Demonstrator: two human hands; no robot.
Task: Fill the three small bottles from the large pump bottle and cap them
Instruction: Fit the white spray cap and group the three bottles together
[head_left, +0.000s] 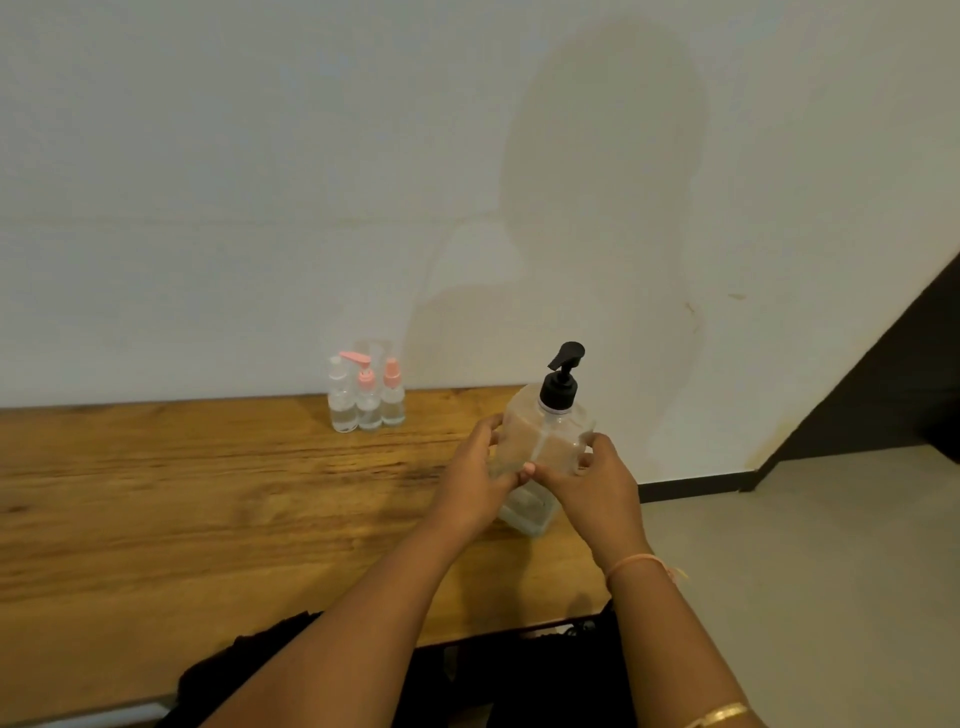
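**While both grips hold the pump bottle, the edge is the hazard**

Because the large pump bottle (545, 439) stands close to the right end of the wooden surface (208, 493), with floor (810, 545) beyond, a slip or shove could send it over. Both the left grip (480, 478) and the right grip (597, 486) clasp its clear body from either side, fingers (487, 425) curled on sides that look smooth enough to slide from. A stray press on the black pump head (563, 374) would squirt onto the wood. The three small bottles (366, 402) stand touching one another by the wall (260, 208), well apart from the big one, caps (391, 371) on. Whether they already hold liquid is hard to tell. Their narrow necks invite spills, and knocking one would likely topple all.
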